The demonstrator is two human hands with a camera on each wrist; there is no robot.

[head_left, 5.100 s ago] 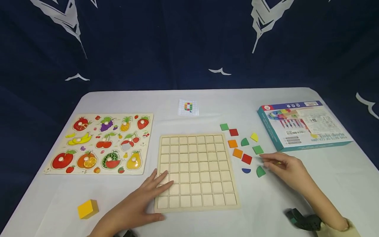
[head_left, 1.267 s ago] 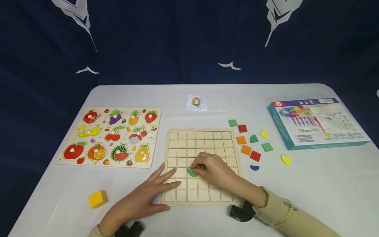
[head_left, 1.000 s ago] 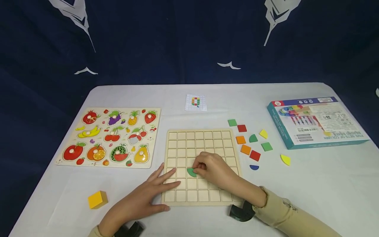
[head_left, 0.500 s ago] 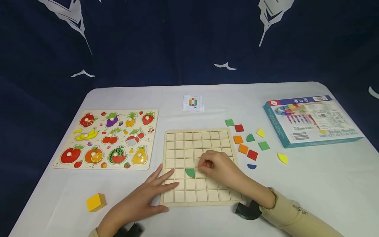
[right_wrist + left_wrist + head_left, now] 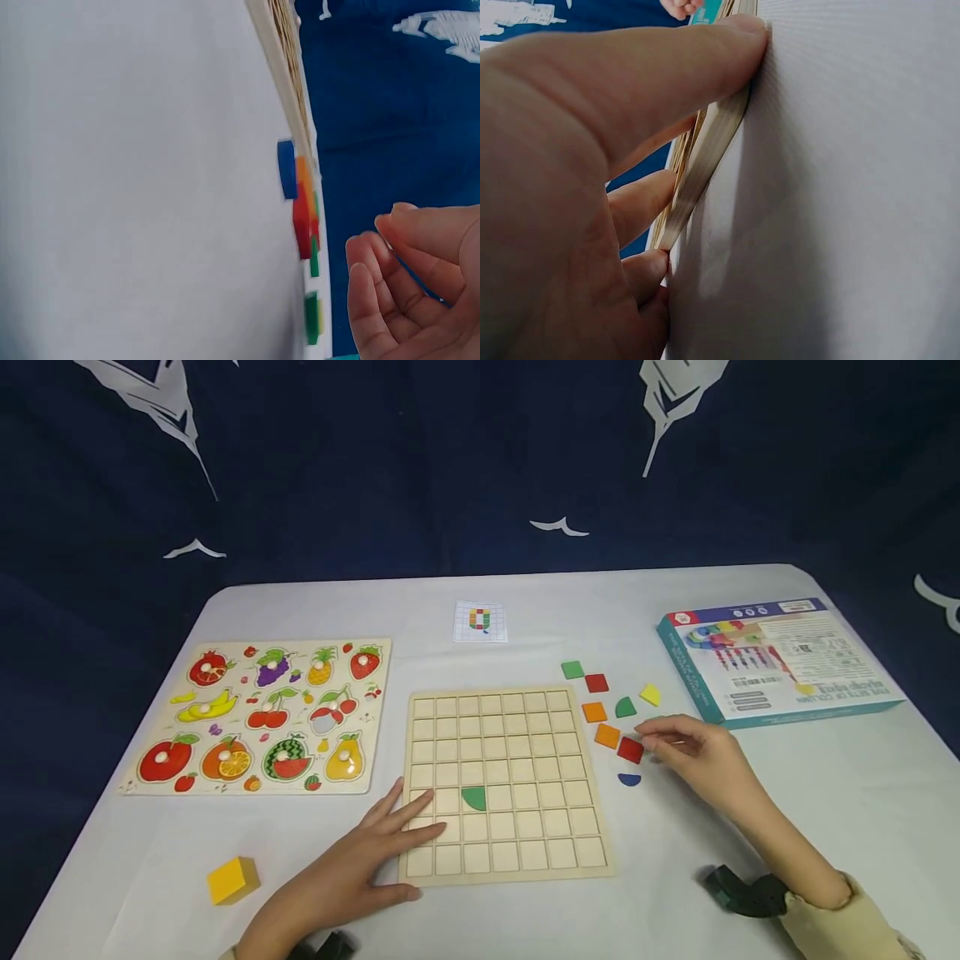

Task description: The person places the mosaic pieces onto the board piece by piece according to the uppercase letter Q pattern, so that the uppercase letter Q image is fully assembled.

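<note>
A wooden grid board [image 5: 510,827] lies mid-table, with a green quarter-circle tile [image 5: 474,798] in one of its left-hand cells. My left hand [image 5: 352,868] rests on the board's near left side, fingers spread; its thumb [image 5: 727,56] lies along the board's edge in the left wrist view. Over the loose tiles hovers my right hand [image 5: 705,760], its fingers loosely curved with nothing seen between them. Its fingertips are beside a red square tile [image 5: 630,750]. An orange tile [image 5: 607,736], a blue half-circle tile [image 5: 629,779] and another green quarter-circle [image 5: 625,707] lie close by.
At the left is a fruit peg puzzle [image 5: 258,718], with a yellow block [image 5: 233,881] nearer me. A small pattern card [image 5: 480,622] lies behind the board. The teal-edged box [image 5: 780,664] stands at the far right, behind my right hand.
The right hand brought a green quarter-circle from the loose tiles to the board, let it go, and moved back right over the tiles. The left hand stayed on the board.
</note>
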